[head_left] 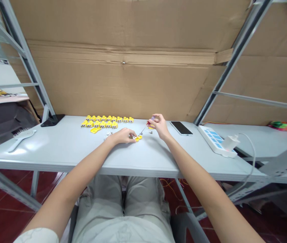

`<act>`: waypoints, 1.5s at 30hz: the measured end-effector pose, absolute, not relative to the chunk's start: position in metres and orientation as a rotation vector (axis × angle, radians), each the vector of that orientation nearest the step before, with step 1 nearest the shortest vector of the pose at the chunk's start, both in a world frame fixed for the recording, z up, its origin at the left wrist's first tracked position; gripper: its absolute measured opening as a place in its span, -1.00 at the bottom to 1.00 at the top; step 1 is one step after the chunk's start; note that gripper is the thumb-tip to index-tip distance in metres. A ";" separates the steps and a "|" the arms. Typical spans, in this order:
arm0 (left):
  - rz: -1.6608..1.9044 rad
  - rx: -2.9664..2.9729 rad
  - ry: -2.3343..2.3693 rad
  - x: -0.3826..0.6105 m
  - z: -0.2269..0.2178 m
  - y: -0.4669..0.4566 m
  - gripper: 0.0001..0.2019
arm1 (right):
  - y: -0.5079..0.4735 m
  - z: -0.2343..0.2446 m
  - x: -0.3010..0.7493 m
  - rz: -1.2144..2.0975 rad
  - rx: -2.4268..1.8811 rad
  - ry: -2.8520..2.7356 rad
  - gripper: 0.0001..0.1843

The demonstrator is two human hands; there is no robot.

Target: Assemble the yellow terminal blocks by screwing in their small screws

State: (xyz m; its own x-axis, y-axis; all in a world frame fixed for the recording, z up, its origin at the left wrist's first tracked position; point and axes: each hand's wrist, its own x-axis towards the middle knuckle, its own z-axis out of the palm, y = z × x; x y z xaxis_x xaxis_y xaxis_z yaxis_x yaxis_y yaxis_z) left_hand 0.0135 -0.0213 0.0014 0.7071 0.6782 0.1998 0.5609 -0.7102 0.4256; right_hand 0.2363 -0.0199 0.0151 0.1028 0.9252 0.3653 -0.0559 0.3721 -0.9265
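Head view: the left hand [123, 136] is closed narrowly on a small yellow plastic part [137, 138], and the right hand [160, 126] pinches a red-handled precision screwdriver [147, 125], its tip just beside that part. The part appears light and stiff, and is best held by its body (its exact shape is partly hidden from this view). On the counter [57, 148] stand about fifteen yellow parts [105, 122], nine behind and six in front, with one loose yellow piece [95, 130] before them. About two tiny metal screws [150, 132] lie near the screwdriver, and one smartphone [181, 128] lies further right.
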 end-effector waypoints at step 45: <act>0.494 2.590 0.962 0.014 0.001 -0.021 -0.68 | -0.019 0.012 0.234 0.826 -0.896 -1.286 -0.44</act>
State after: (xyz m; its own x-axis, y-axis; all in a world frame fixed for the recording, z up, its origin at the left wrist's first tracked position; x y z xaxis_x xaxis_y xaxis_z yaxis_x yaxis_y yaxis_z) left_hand 0.0142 -0.0206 0.0006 0.7116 0.6726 0.2031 0.5571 -0.7163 0.4202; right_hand 0.2338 -0.0185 0.0117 0.1075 0.8974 0.4280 -0.0164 0.4320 -0.9017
